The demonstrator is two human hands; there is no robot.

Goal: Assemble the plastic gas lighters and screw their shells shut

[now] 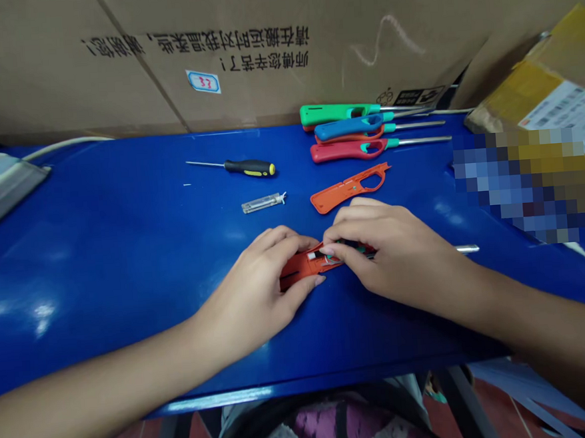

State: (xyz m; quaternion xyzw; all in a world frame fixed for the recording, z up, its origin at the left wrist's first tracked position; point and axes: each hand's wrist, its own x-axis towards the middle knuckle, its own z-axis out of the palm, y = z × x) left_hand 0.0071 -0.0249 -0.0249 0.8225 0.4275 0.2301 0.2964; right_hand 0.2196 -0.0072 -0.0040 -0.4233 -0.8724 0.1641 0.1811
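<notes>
My left hand [270,274] is closed around the butt end of an opened orange lighter casing [296,269], fingers along its far edge and thumb along the near one. Inside the casing lies a small black-and-white igniter [316,254] with a thin wire beside it. My right hand [381,239] pinches at the igniter with thumb and forefinger and covers much of the casing's front half. Past that hand the metal tube tip [467,249] sticks out to the right. Behind it lies the loose orange casing half [343,190], with a clear fuel tank [263,203] to its left.
Several whole lighters, among them a red one [350,150] and a green one [338,114], lie at the back. A black-and-yellow screwdriver [249,168] rests left of them. A large cardboard box [244,102] walls the rear; a taped carton [529,96] stands right, a power strip [4,182] left.
</notes>
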